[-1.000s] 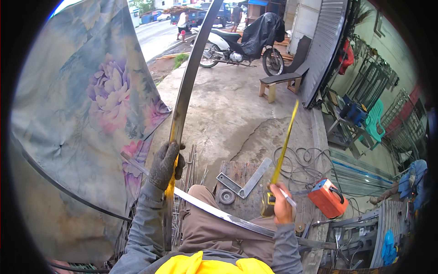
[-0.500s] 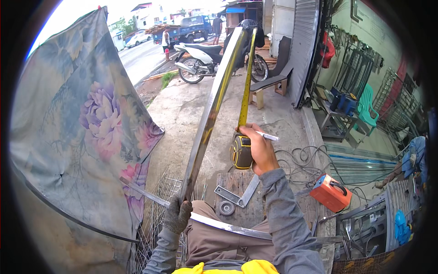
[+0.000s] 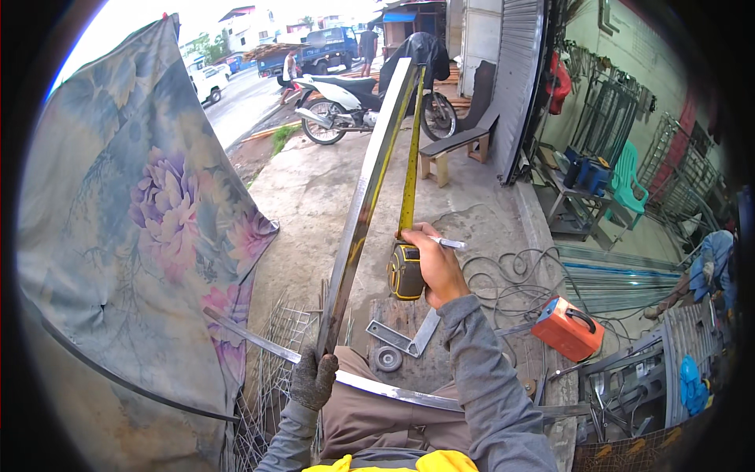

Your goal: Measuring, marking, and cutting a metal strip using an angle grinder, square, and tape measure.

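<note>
My gloved left hand (image 3: pixel 313 379) is closed round the lower end of a long shiny square metal tube (image 3: pixel 360 212), which slants up and away from me. In my bare right hand (image 3: pixel 442 271) is a black and yellow tape measure (image 3: pixel 406 271), its yellow blade (image 3: pixel 410 173) drawn out beside the tube. The blade's far end is close to the tube's far end; whether it hooks on, I cannot tell. A white pen-like stick (image 3: pixel 448 243) pokes out between the right fingers. Across my lap lies another metal bar (image 3: pixel 393 392).
A metal square (image 3: pixel 385 333) and a round disc (image 3: pixel 388 359) lie on a wooden board (image 3: pixel 377 310). An orange machine (image 3: pixel 568 329) sits at right among cables (image 3: pixel 503 275). Left hangs a flowered cloth (image 3: pixel 118 212); ahead stands a motorcycle (image 3: pixel 338 102). A person (image 3: pixel 712 271) is at far right.
My right hand and the tape measure have shifted slightly left and down. The blade's far end has come nearer the tube's far end. My left hand keeps its hold.
</note>
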A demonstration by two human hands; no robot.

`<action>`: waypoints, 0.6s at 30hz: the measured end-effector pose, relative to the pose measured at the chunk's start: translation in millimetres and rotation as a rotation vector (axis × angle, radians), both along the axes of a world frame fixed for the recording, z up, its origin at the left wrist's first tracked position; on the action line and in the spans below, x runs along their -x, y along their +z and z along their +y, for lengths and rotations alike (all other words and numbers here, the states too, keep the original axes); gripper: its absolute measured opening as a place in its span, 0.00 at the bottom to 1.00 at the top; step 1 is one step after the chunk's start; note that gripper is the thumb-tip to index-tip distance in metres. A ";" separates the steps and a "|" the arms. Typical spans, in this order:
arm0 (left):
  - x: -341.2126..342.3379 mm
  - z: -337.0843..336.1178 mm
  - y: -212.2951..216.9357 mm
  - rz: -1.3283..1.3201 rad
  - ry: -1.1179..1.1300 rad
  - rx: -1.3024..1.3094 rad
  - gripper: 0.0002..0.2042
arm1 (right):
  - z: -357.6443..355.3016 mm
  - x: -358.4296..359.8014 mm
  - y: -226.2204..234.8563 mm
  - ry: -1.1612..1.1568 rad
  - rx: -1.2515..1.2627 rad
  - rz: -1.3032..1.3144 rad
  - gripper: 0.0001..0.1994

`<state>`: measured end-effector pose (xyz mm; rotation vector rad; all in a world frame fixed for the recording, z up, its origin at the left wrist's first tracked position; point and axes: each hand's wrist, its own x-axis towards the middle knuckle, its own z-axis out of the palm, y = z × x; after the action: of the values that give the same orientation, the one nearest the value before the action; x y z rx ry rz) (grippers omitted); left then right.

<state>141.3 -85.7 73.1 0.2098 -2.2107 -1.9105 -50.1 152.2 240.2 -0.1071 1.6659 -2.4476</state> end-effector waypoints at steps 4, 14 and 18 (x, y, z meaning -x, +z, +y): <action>0.4 -4.3 -10.4 0.041 0.056 0.178 0.21 | -1.6 1.1 2.3 0.021 0.015 0.011 0.11; 1.2 3.3 12.9 0.122 0.118 0.372 0.22 | -11.2 8.5 -5.6 -0.058 -0.057 0.061 0.11; 0.1 3.1 7.1 0.209 0.128 0.378 0.23 | -11.1 2.2 0.5 -0.067 -0.043 0.038 0.12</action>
<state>141.3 -82.6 80.1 0.0825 -2.2979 -1.3499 -52.3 141.1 240.7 -0.0950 1.7648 -2.4708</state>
